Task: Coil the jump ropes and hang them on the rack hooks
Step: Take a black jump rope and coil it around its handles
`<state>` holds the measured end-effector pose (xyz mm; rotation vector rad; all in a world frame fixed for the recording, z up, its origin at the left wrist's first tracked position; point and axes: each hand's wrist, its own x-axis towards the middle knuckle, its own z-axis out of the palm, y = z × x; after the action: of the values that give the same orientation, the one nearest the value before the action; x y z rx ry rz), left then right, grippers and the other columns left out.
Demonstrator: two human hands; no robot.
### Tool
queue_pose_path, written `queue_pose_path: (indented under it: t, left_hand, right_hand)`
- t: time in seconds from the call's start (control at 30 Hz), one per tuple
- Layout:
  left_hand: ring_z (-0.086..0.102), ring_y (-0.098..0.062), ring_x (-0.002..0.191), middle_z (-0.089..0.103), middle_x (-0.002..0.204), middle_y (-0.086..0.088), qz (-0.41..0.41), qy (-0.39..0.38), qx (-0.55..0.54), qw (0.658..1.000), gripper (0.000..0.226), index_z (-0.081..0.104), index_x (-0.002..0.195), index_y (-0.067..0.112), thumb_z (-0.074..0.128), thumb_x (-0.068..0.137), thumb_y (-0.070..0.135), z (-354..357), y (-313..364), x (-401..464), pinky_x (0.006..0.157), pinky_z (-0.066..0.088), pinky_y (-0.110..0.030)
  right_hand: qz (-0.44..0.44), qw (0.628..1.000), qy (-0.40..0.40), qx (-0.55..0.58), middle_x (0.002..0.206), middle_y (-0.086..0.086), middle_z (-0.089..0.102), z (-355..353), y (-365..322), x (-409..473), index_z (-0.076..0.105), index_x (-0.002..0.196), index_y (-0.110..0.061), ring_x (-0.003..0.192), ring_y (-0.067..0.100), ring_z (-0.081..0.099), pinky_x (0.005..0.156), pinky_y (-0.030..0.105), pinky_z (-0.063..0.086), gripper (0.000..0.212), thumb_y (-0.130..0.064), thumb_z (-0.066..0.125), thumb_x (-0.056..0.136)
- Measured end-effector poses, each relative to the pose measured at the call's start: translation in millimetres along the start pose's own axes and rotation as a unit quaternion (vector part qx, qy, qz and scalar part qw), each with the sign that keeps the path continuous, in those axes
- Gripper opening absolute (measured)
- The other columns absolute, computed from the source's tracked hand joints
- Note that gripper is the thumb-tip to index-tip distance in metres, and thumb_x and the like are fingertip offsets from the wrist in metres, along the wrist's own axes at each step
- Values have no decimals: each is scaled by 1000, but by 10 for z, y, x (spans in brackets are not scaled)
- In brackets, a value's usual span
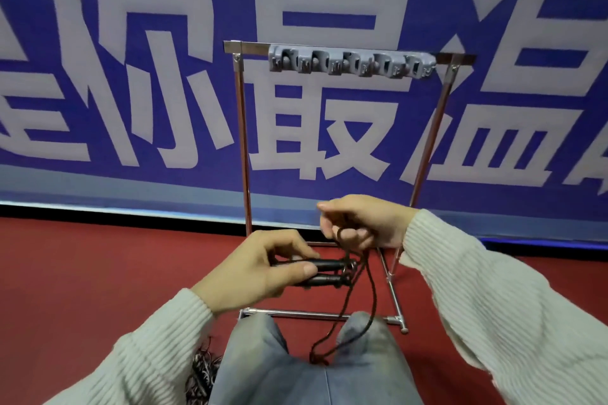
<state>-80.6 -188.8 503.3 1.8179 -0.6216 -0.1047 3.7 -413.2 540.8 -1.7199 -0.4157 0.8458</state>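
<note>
My left hand (260, 268) grips two black jump rope handles (329, 271) side by side, their tips pointing right. The dark rope (370, 299) runs from the handles up into my right hand (360, 223), which pinches a loop of it, and a long loop hangs down onto my lap. Straight ahead stands a metal rack (241, 128) with a grey strip of hooks (350, 64) on its top bar. Nothing hangs on the hooks.
A second bundle of striped rope (202, 368) lies on the red floor by my left leg. A blue banner with large white characters (148, 76) covers the wall behind the rack. The rack's base bars (296, 313) sit just past my knees.
</note>
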Motion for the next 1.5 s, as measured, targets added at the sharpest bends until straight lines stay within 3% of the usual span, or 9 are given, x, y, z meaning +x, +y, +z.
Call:
queue_pose_path:
  t: [0.27,0.4,0.47,0.6,0.73,0.93,1.1,1.33,1.5]
  left_hand:
    - [29,2,32,58,74,-3,-83,63,-484,869,43,65,83,19,97,60,37,-90,-92,-56,33,13,-6]
    - [34,-1,33,61,82,-1,-96,75,-586,801,47,63,91,9,97,62,24,-133,-87,44,26,16,-11]
    - [34,-3,36,64,87,-3,-96,115,-595,789,35,63,96,4,87,75,20,-179,-48,108,25,21,-11]
    - [36,-4,43,68,85,-5,-101,257,-341,899,9,63,102,8,64,94,12,-147,-39,251,34,25,-13]
    - [61,1,70,71,90,9,-72,247,180,949,10,73,101,18,73,91,19,-51,-286,313,66,46,-18]
    - [65,1,79,73,87,13,29,6,159,987,10,73,98,24,69,95,16,33,-280,136,70,49,-25]
    - [32,-11,50,46,72,-18,0,44,-117,992,11,72,96,3,72,93,14,32,-104,-1,46,31,-18]
    - [28,-11,40,40,55,-5,-20,216,-268,939,17,59,76,11,74,77,19,43,-25,43,39,21,-15]
    - [50,-18,51,61,69,-10,-44,374,-29,926,22,53,80,13,70,94,15,-49,-170,181,48,43,-29]
  right_hand:
    - [-79,957,98,263,38,-9,27,158,202,152,61,62,-18,35,7,21,45,22,21,41,-52,66,83]
    - [-99,950,295,16,57,-6,36,452,250,236,50,95,-22,44,10,30,47,27,26,36,-58,48,101]
    - [-151,888,365,-237,61,-4,48,614,360,223,46,98,-26,53,18,48,54,35,35,28,-51,36,106]
    - [-169,767,338,-519,96,4,68,886,555,158,47,100,-24,85,41,64,63,42,35,22,-41,34,105]
    - [-147,713,190,-659,109,11,69,883,270,25,59,109,-16,93,41,66,67,42,37,27,-34,40,104]
    - [-175,815,78,-547,88,-8,70,545,-266,-76,71,100,-26,82,12,63,76,37,52,23,-42,55,101]
    - [-214,908,160,-323,90,2,74,222,-282,-22,74,93,-20,87,18,68,86,38,55,19,-33,63,99]
    - [-169,932,187,-262,70,-14,61,389,227,147,67,82,-26,69,10,60,66,23,42,29,-15,52,104]
    - [-141,856,214,-449,72,-1,62,806,453,-23,63,88,-16,74,26,59,73,42,50,35,-37,39,101]
